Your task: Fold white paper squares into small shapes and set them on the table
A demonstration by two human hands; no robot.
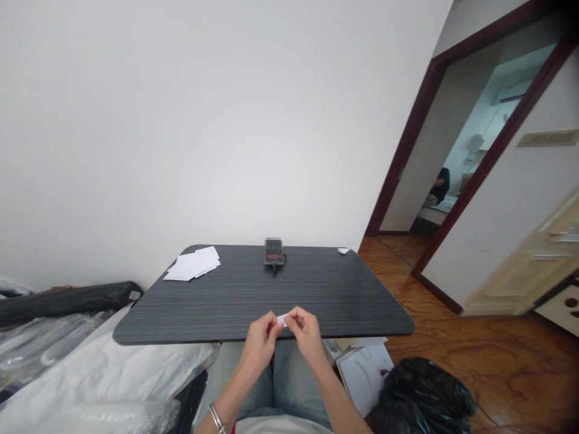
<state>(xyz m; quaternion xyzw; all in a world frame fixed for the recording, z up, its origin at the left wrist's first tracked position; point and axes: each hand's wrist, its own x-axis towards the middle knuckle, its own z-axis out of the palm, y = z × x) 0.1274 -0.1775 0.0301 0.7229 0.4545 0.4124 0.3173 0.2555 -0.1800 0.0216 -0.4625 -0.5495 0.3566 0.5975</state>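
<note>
Between my two hands, just above the near edge of the dark table (244, 301), is a small folded white piece of paper (281, 319). My left hand (261, 337) pinches its left end between thumb and fingers. The right end is gripped the same way by my right hand (306, 331). Much of the paper is covered by the fingertips, so its folds cannot be made out. A stack of white paper sheets (192, 264) lies at the table's far left corner. One small folded white paper (343, 251) rests near the far right corner.
A phone on a stand (274, 252) stands at the table's back middle, against the white wall. Plastic-wrapped goods (58, 349) lie at the left. A white box (364, 371) and a black plastic bag (423, 395) sit on the floor at right. Beyond the doorway, a person is partly visible.
</note>
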